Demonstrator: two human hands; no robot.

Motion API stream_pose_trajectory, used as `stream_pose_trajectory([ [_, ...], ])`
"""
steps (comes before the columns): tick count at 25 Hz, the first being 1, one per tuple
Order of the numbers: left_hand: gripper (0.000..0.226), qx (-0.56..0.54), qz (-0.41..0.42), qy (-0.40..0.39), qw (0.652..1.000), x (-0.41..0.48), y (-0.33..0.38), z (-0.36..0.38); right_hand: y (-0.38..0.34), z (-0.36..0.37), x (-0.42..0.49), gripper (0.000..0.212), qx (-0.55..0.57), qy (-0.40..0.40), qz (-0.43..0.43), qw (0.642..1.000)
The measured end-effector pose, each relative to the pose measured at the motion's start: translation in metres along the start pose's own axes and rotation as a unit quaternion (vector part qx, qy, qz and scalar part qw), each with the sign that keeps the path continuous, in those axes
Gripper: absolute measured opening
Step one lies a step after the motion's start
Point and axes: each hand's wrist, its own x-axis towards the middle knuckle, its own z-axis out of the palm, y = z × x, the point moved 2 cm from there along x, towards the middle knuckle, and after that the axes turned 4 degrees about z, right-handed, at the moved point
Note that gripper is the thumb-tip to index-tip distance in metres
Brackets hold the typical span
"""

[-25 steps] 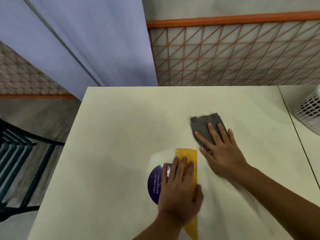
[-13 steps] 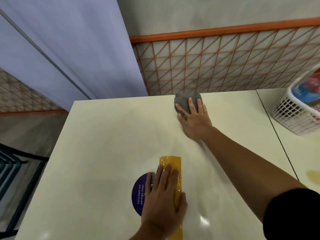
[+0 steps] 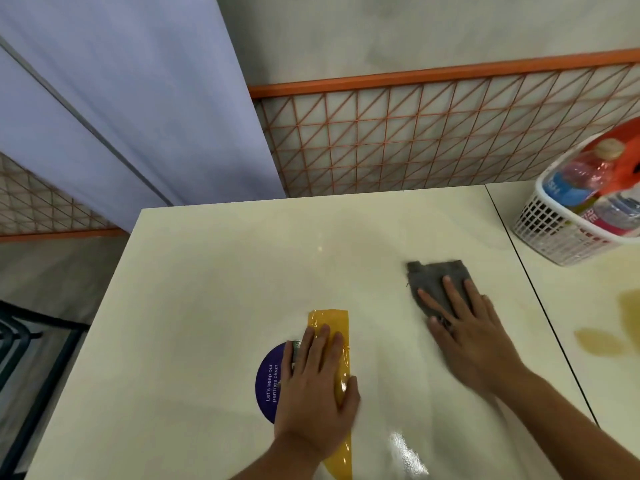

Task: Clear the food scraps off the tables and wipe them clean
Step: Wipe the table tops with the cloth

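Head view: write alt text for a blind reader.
A right hand presses a grey cloth flat on a cream table, while the left hand rests on a yellow plastic strip. A neighbouring table shows stains.

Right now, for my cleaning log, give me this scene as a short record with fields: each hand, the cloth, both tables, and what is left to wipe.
left hand: flat, pressing a yellow plastic strip beside a purple round sticker
right hand: fingers straight, pressing the grey cloth
near table: glossy wet sheen at front, no scraps visible
neighbouring table: yellowish stains, not yet wiped
white basket: on neighbouring table, holding bottles
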Motion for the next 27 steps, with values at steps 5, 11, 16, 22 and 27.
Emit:
stream_pose_trajectory([
  [5, 0.065, -0.008, 0.003, 0.010, 1.000, 0.000, 0.002, -0.002, 0.018, -0.023, 0.101, 0.053, -0.001, 0.001, 0.062, 0.998],
  [11, 0.063, 0.005, 0.001, 0.010, 1.000, 0.000, -0.001, 0.004, -0.021, -0.036, 0.177, 0.057, -0.029, -0.011, 0.048, 0.998],
  [16, 0.066, 0.005, 0.000, 0.005, 1.000, 0.002, -0.003, 0.003, -0.075, -0.027, 0.176, 0.064, -0.030, 0.026, -0.037, 0.999],
  [22, 0.068, -0.010, -0.008, -0.003, 1.000, 0.001, -0.001, 0.000, -0.091, 0.007, 0.054, 0.052, -0.012, -0.014, -0.145, 0.989],
  [27, 0.066, -0.009, -0.007, 0.012, 1.000, 0.001, -0.001, 0.001, -0.023, -0.010, 0.080, 0.052, -0.013, 0.012, -0.085, 0.996],
])
